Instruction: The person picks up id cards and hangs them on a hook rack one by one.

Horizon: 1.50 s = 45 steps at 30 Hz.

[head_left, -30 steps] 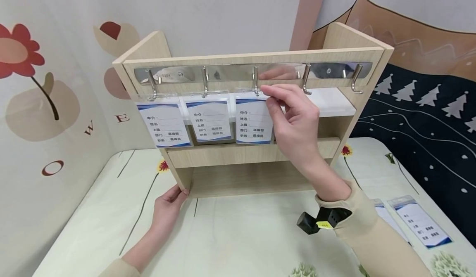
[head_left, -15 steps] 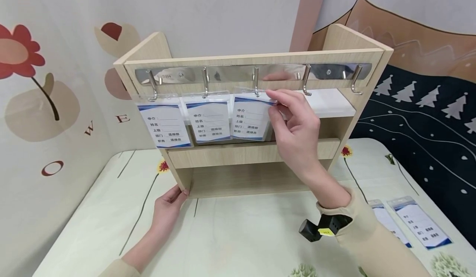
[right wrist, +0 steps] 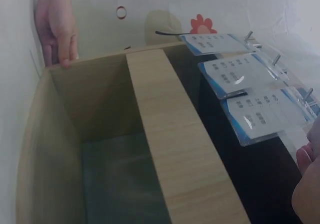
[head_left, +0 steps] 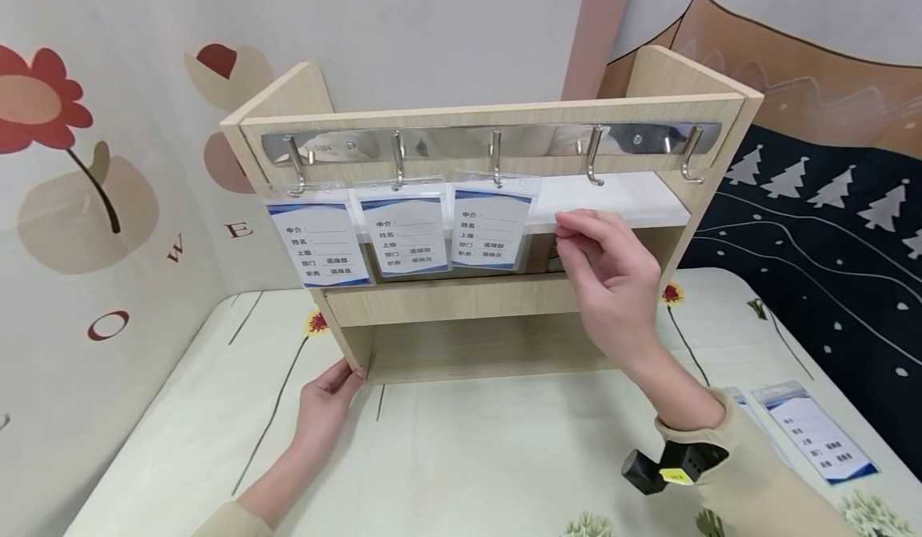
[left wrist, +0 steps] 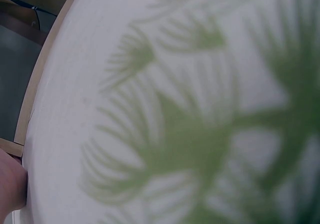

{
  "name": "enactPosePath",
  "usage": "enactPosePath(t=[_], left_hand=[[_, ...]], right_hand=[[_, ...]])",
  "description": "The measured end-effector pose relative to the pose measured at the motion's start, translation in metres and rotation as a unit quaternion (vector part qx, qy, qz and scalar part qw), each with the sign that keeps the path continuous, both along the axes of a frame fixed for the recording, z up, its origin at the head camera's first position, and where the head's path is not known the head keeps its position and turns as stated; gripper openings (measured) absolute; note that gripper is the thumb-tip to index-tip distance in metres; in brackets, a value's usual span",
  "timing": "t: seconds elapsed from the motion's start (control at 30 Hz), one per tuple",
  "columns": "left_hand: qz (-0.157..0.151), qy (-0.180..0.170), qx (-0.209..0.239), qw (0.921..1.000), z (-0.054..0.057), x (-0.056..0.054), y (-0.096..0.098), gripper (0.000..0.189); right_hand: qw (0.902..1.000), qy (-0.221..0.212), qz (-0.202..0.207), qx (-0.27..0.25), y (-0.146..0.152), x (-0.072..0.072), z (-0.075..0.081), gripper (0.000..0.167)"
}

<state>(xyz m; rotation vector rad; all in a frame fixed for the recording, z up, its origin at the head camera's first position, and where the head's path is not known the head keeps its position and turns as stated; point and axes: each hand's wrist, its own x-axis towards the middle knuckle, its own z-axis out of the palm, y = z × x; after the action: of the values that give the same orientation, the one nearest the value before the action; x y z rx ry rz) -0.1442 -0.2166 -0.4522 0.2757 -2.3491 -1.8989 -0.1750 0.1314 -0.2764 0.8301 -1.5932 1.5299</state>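
A light wooden shelf (head_left: 461, 303) carries a metal hook rail (head_left: 446, 142) across its top front. Clear-sleeved name badges hang on three hooks: the left badge (head_left: 320, 241), the middle badge (head_left: 405, 234) and the right-hand badge (head_left: 493, 230). My right hand (head_left: 615, 285) is just right of that last badge, apart from it, its fingers loosely bent and nothing between them. At the shelf's lower left front corner, my left hand (head_left: 326, 407) holds the side panel's edge with thumb and fingers. In the right wrist view, the left hand (right wrist: 56, 27) touches the same corner.
A bare fourth hook (head_left: 594, 157) and fifth hook (head_left: 690, 157) are on the rail's right. On the patterned tablecloth at right lies a badge (head_left: 819, 434); another is partly hidden by the right sleeve (head_left: 763, 473). A wrist camera (head_left: 673, 465) sticks out from the right wrist.
My right hand has let go of the third badge and moved right and slightly down. That badge has shifted a little left and hangs free. The left hand has stayed put.
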Motion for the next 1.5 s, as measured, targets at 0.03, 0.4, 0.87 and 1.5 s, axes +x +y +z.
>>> enactPosePath(t=[0.03,0.4,0.87,1.5], left_hand=[[0.001,-0.001,0.000,1.0000,0.000,0.000,0.000,0.045],[0.002,0.000,-0.002,1.0000,0.000,0.001,0.000,0.048],[-0.003,0.001,-0.002,1.0000,0.000,0.000,0.001,0.047],[0.000,0.005,0.006,1.0000,0.000,0.000,0.000,0.048]], right_hand=[[1.0000,-0.004,0.001,0.004,0.003,0.001,-0.002,0.028],[0.9975,-0.030,-0.021,0.060,0.036,0.014,-0.026,0.032],[0.9956,-0.055,0.054,0.053,0.090,0.027,-0.056,0.035],[0.9611,-0.189,-0.124,0.158,0.141,0.053,-0.081,0.042]])
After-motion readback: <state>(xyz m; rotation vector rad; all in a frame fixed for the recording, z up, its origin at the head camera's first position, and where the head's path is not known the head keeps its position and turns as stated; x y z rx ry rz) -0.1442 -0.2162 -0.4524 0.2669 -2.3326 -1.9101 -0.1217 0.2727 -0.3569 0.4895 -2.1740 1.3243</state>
